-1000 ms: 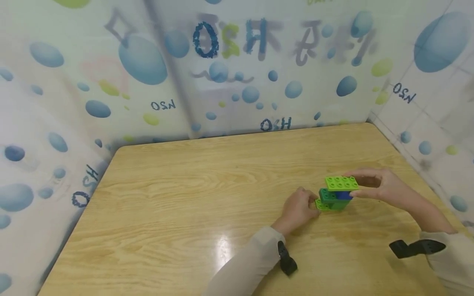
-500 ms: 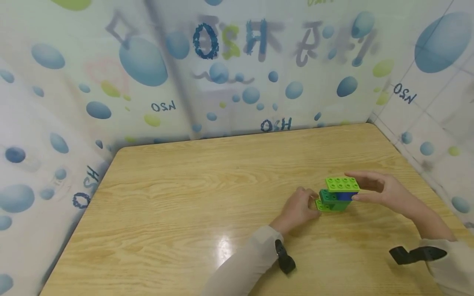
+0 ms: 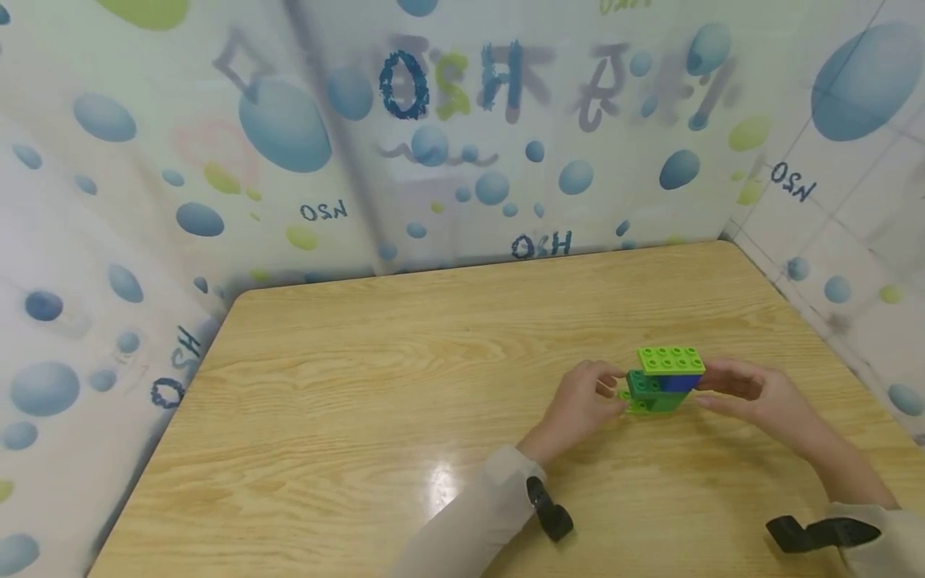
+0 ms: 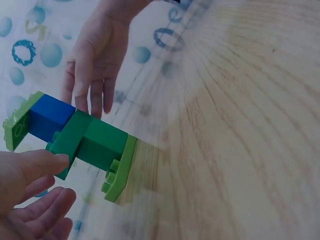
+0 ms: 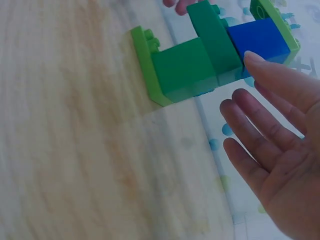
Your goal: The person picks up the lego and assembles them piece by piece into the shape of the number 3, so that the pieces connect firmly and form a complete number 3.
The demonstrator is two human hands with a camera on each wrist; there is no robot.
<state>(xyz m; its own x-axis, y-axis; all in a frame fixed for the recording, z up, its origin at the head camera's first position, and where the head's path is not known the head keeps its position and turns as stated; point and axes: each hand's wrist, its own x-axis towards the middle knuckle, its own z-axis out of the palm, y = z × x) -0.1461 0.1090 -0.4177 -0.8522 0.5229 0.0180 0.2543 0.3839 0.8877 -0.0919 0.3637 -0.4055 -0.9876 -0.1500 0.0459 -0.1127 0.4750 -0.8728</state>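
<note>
A stack of toy building bricks stands on the table. Its bottom is a light green plate (image 5: 145, 67), under a green brick (image 5: 185, 70) and a darker green brick (image 4: 75, 137) that juts out to the left. Above these sit a blue brick (image 3: 682, 383) and another light green plate (image 3: 670, 361) with its studs up. My left hand (image 3: 581, 397) is at the stack's left side, fingers loosely bent, its thumb overlapping the darker green brick in the left wrist view. My right hand (image 3: 759, 397) is on the right with fingers spread, thumb tip close by the blue brick.
The wooden table (image 3: 361, 385) reaches back to a wall covering (image 3: 462, 177) printed with blue and green drops. Similar panels flank both sides. Black straps (image 3: 549, 510) are on both sleeves.
My right hand has let go of the upper bricks and drawn back to the right. My left hand has come off the bottom plate, its fingers loosening. The stack stays standing.
</note>
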